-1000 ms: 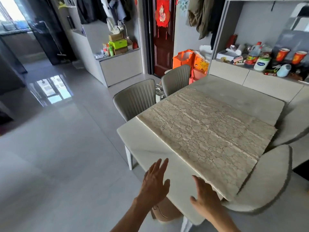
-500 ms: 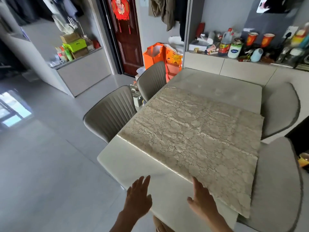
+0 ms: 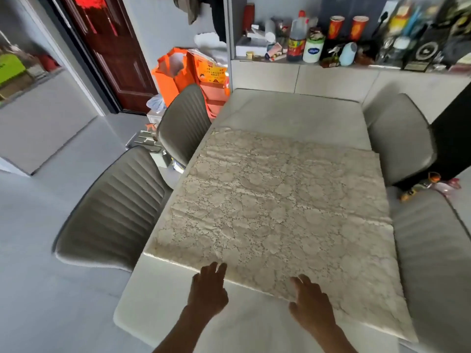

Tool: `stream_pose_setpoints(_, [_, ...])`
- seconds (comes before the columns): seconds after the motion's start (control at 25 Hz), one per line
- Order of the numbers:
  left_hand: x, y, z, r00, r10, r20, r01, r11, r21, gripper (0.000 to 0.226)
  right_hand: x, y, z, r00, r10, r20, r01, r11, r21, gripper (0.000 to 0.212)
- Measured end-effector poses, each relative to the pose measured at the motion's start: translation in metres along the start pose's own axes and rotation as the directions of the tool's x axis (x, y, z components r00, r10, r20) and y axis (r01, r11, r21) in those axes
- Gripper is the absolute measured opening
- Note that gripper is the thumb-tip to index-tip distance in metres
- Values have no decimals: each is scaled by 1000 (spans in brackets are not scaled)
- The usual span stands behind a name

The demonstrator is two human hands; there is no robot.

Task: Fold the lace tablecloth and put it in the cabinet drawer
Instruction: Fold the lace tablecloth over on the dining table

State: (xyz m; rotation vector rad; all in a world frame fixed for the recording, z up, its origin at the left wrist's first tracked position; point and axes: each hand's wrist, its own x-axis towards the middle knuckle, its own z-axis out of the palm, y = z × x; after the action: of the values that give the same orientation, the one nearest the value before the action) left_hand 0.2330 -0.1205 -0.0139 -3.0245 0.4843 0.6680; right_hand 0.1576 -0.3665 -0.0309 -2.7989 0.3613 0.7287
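A: Fingers (image 3: 216, 270) of left hand (image 3: 207, 289) straight, relaxed, tips at near edge of cream floral lace tablecloth (image 3: 277, 215)?
B: Yes. Cloth lies flat, creased, on pale glossy rectangular table (image 3: 163, 309), between ribbed grey padded chairs (image 3: 114, 215).
A: Right hand (image 3: 312, 305)?
B: Fingers spread, lying flat on lace near its front edge, grasping nothing.
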Motion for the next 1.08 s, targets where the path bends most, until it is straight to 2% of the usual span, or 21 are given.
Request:
stream_pose_setpoints(0.12, [45, -22, 20, 987, 124, 105, -140, 976, 166, 69, 10, -12, 13, 992, 90, -84, -97, 991, -91, 56])
stream_pose_setpoints(0.24, [60, -41, 33, 973, 218, 82, -231, 942, 243, 75, 11, -20, 34, 971, 110, -215, -149, 973, -178, 47])
stream_pose_setpoints(0.32, [69, -51, 44, 958, 288, 9, -279, 922, 268, 79, 13, -23, 45, 960, 140, -244, -191, 962, -197, 39])
stream_pose_setpoints(0.4, [79, -57, 51, 942, 333, -42, -312, 916, 252, 69, 17, -22, 54, 945, 130, -299, -204, 951, -233, 27])
stream_pose_setpoints(0.48, [86, -63, 56, 905, 405, -129, -369, 899, 237, 51, 21, -20, 57, 931, 125, -343, -224, 937, -268, 20])
stream_pose_setpoints(0.6, [88, -70, 56, 864, 477, -161, -446, 874, 196, 40, 22, -22, 59, 927, 85, -365, -210, 925, -317, 21])
stream_pose_setpoints(0.72, [73, -76, 52, 881, 459, -113, -435, 881, 187, 43, 10, -30, 65, 932, 86, -353, -190, 944, -270, 21])
stream_pose_setpoints(0.88, [15, -89, 68, 921, 387, 46, -389, 906, 167, 32, -43, -40, 96, 952, 79, -295, -145, 968, -207, 29])
stream_pose_setpoints(1.0, [-50, -96, 79, 934, 348, 78, -355, 928, 115, 23, -109, -40, 126, 976, 104, -190, -142, 970, -197, 42])
stream_pose_setpoints(1.08, [-79, -99, 80, 948, 312, 61, -317, 945, 85, 20, -141, -30, 138, 975, 143, -169, -176, 963, -203, 46])
